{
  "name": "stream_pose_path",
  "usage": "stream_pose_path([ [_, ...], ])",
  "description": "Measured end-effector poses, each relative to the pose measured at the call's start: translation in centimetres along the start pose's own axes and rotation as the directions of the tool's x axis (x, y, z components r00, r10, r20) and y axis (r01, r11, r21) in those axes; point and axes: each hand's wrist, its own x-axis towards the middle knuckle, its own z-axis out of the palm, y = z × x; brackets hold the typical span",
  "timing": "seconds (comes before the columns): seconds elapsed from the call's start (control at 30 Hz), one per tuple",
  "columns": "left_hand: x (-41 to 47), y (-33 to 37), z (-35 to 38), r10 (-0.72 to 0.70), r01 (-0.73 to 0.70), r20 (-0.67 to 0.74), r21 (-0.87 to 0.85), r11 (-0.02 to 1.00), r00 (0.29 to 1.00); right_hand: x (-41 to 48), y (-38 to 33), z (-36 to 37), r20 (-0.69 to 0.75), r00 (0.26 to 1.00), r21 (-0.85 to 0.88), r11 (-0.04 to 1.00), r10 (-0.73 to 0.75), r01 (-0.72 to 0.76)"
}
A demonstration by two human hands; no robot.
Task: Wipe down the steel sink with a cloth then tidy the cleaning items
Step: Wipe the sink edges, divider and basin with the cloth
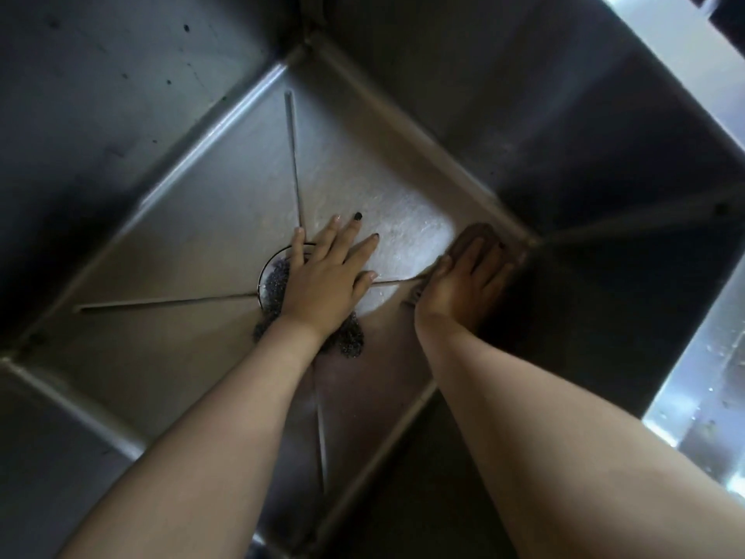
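I look straight down into a deep steel sink [169, 244] with creased drain lines running to a round drain [269, 272]. My left hand [326, 272] lies flat with straight fingers on a dark steel-wool scrubber [348, 336] that covers part of the drain. My right hand [463, 284] presses a brown cloth [475, 236] flat into the sink's right corner, fingers straight on top of it. Most of the cloth is hidden under the hand and blurred.
Steep steel walls [564, 115] enclose the basin on all sides. A bright wet rim [709, 381] runs along the right edge. A pale wet patch [403, 232] lies on the floor between my hands.
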Motion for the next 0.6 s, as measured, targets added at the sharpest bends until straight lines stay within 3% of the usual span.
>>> stream_pose_path([
  [0.07, 0.0, 0.0, -0.1, -0.004, 0.004, 0.005, 0.008, 1.000, 1.000, -1.8, -0.1, -0.3, 0.029, 1.000, -0.016, 1.000, 0.000, 0.001],
  [0.17, -0.1, 0.1, -0.3, 0.000, 0.000, 0.027, 0.014, 1.000, 1.000, -4.1, -0.2, -0.1, 0.188, 0.982, -0.080, 0.997, 0.005, 0.011],
  [0.37, 0.1, 0.2, -1.6, -0.002, 0.003, 0.138, -0.010, 1.000, 0.990, -5.1, -1.0, -1.8, 0.318, 0.946, -0.197, 0.971, -0.068, 0.136],
  [0.5, 0.3, 0.4, -3.0, -0.027, 0.034, 0.191, -0.034, 0.999, 0.981, -3.5, -1.0, -3.4, 0.347, 0.933, -0.081, 0.989, -0.091, 0.127],
  [0.6, -0.4, 0.1, -4.7, -0.126, 0.134, 0.141, -0.049, 0.990, 0.982, -3.1, -1.2, -4.6, 0.407, 0.902, 0.195, 0.978, -0.145, 0.069],
])
